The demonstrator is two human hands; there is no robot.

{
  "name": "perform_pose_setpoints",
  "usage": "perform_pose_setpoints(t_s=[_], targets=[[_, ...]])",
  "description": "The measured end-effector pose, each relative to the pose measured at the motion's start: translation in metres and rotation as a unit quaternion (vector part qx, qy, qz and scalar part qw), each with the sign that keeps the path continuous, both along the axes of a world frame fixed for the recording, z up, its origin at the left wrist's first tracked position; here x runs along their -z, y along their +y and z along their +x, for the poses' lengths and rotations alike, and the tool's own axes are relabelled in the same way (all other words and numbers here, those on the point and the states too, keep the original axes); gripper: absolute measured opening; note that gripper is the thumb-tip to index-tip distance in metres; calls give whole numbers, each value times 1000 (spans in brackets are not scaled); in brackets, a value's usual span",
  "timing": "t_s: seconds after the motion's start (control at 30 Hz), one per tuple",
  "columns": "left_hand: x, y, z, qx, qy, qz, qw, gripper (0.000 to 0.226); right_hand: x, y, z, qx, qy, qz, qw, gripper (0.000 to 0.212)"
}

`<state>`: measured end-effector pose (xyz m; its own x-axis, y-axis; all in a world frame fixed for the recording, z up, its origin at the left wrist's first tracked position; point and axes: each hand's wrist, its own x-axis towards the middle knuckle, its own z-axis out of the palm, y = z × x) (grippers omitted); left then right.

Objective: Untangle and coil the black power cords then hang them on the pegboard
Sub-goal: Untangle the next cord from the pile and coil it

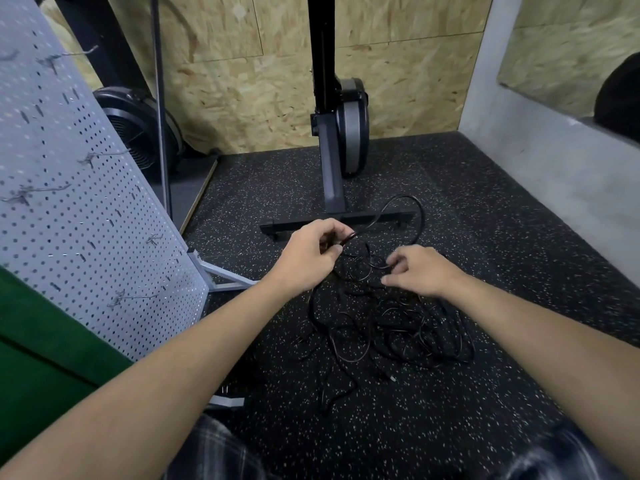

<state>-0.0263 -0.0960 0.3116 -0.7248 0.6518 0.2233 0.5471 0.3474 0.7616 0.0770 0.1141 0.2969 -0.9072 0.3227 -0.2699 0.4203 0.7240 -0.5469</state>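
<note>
Floor (485, 237): dark speckled mat under everything.
Pegboard (69, 202): left of the frame, with no cord hung on it yet.
Power cords (398, 327): one black tangle at centre, just below both hands.
Left hand (308, 251): fingers (332, 230) pinch a strand whose loop (405, 202) arcs up and right.
Right hand (422, 271): fingers curled onto the knot; I cannot tell if they grip it.
Key relation: the held strand runs down-right into the knot under the right hand, which is likely the nearer one to free it.
</note>
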Motion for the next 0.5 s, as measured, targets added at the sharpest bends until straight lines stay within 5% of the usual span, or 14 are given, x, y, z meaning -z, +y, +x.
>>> perform_pose_setpoints(t_s=[0.13, 0.3, 0.43, 0.5], targets=[[1, -1, 1, 20, 36, -27, 999, 32, -14, -18, -4, 21, 62, -139, 988, 46], [3, -1, 3, 30, 54, -35, 997, 33, -14, -32, -7, 57, 55, -359, 930, 33], [-2, 1, 6, 9, 42, 8, 999, 43, -12, -32, -11, 134, 62, -407, 901, 23], [-4, 1, 8, -6, 30, 36, 999, 54, -11, -29, -10, 121, 13, -314, 941, 22]])
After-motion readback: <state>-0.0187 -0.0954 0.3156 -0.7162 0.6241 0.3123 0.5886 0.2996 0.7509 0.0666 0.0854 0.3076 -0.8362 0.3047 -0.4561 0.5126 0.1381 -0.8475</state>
